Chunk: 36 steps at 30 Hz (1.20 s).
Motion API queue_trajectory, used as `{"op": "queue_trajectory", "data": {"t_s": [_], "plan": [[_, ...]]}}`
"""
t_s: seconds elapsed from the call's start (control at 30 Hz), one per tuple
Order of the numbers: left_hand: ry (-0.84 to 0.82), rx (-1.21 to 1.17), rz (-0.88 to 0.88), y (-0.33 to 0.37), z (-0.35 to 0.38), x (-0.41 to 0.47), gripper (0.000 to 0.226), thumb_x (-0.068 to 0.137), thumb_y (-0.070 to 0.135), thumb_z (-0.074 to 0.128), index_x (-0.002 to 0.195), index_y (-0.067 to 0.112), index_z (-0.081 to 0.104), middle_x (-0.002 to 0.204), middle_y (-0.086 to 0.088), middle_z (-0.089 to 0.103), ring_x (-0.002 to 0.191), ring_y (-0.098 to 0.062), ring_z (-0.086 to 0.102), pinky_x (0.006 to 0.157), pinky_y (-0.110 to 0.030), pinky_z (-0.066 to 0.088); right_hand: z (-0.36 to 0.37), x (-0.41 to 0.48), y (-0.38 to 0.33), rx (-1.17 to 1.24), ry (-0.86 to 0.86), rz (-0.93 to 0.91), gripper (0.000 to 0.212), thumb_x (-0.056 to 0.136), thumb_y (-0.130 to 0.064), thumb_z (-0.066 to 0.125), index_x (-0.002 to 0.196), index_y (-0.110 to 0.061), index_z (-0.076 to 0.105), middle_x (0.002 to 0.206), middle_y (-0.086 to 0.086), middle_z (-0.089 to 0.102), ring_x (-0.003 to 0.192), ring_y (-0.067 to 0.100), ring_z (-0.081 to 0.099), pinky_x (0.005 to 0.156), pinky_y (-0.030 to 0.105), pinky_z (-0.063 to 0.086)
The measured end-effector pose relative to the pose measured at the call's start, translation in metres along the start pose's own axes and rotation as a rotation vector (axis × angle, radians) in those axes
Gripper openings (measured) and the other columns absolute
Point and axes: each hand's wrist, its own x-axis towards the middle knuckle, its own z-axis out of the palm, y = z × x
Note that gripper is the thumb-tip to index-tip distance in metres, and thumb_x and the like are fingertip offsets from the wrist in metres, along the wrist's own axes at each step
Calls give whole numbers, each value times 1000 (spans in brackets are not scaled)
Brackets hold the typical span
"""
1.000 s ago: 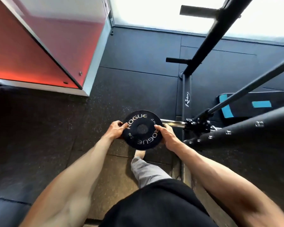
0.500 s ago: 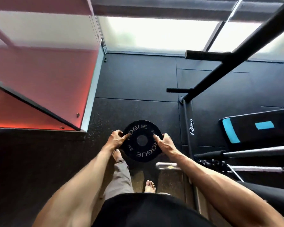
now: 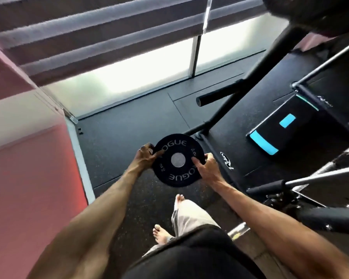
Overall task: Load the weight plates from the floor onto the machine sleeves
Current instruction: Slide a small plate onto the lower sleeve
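**Out over the floor, left of the machine: plate in hand, not yet sleeved**

Between the two hands, a black weight plate (image 3: 169, 174) is carried clear of the rubber floor (image 3: 129, 127), its lettered face turned up toward the camera. The left hand (image 3: 146, 156) grips the upper left rim with fingers curled over the edge. The right hand (image 3: 207, 167) pinches the right rim, thumb on the face. Both grips are firm and closed on the plate.

A short chrome stub (image 3: 238, 230), judged to be the nearest sleeve, shows low on the right, beside the right forearm. It lies to the right of the plate and nearer the person's body, well apart from the bore. The right hand is the nearer one.

Assessment: the bore axis points up toward the wearer, not along the stub. The plate must be stood on edge and carried right before it can slide on. The black machine frame (image 3: 240, 105) stands in between.
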Motion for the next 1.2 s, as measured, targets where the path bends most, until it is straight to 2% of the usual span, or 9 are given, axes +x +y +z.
{"op": "queue_trajectory", "data": {"t_s": [0.1, 0.3, 0.4, 0.67, 0.73, 0.87, 0.93, 1.03, 1.2], "plan": [[-67, 63, 109, 39, -18, 53, 39, 82, 46, 75, 89, 13, 55, 75, -4, 62, 66, -22, 63, 57, -35, 55, 0, 31, -24, 78, 152, -1, 35, 91, -24, 71, 110, 1, 54, 96, 7, 63, 83, 20, 59, 52, 3, 39], [-192, 132, 242, 106, -28, 144, 42, 85, 36, 75, 97, 7, 48, 81, -7, 64, 71, -24, 66, 57, -38, 58, -7, 102, -54, 196, 297, 38, 35, 92, -29, 69, 110, -6, 50, 99, 5, 62, 90, 22, 63, 62, 14, 42], [-256, 178, 269, 130, -27, 182, 44, 86, 37, 75, 99, 5, 48, 88, -12, 67, 75, -29, 69, 58, -44, 60, -15, 125, -64, 212, 356, 53, 28, 92, -21, 70, 104, -8, 48, 93, 5, 60, 82, 18, 59, 58, 4, 41], [-403, 276, 351, 183, -14, 275, 36, 87, 35, 73, 96, 10, 49, 83, -11, 68, 71, -28, 69, 57, -41, 59, -26, 181, -85, 341, 473, 125, 37, 90, -21, 72, 113, -4, 48, 103, 10, 61, 92, 21, 60, 63, 2, 41], [-430, 285, 366, 192, -9, 290, 33, 88, 34, 72, 94, 11, 49, 77, -6, 66, 69, -25, 68, 57, -39, 57, -27, 188, -93, 397, 491, 117, 44, 88, -34, 73, 110, -8, 45, 101, 6, 60, 90, 19, 61, 61, 0, 41], [-510, 309, 391, 196, -5, 317, 32, 86, 36, 73, 92, 13, 51, 79, -7, 67, 73, -27, 70, 61, -43, 58, -17, 194, -97, 422, 602, 87, 95, 61, -93, 50, 109, -11, 43, 93, -7, 60, 84, -3, 60, 61, 5, 47], [-548, 303, 412, 193, -3, 328, 33, 84, 40, 74, 88, 18, 51, 80, -6, 68, 76, -30, 71, 61, -47, 57, -10, 192, -99, 328, 668, 88, 82, 71, -85, 50, 106, -11, 44, 89, -13, 57, 78, -2, 60, 58, 4, 45], [-612, 361, 513, 195, -3, 336, 30, 86, 39, 72, 88, 21, 48, 80, 3, 65, 72, -20, 67, 57, -33, 54, 3, 191, -97, 258, 731, 131, 37, 92, -33, 67, 109, -9, 46, 92, -6, 58, 84, 15, 62, 65, 8, 46], [-705, 476, 708, 204, -5, 353, 30, 91, 39, 68, 98, 18, 47, 92, 2, 69, 78, -19, 67, 56, -20, 45, 21, 193, -99, 209, 845, 198, 39, 92, -17, 70, 117, 4, 49, 95, -4, 60, 85, 13, 58, 66, -5, 35]]}}
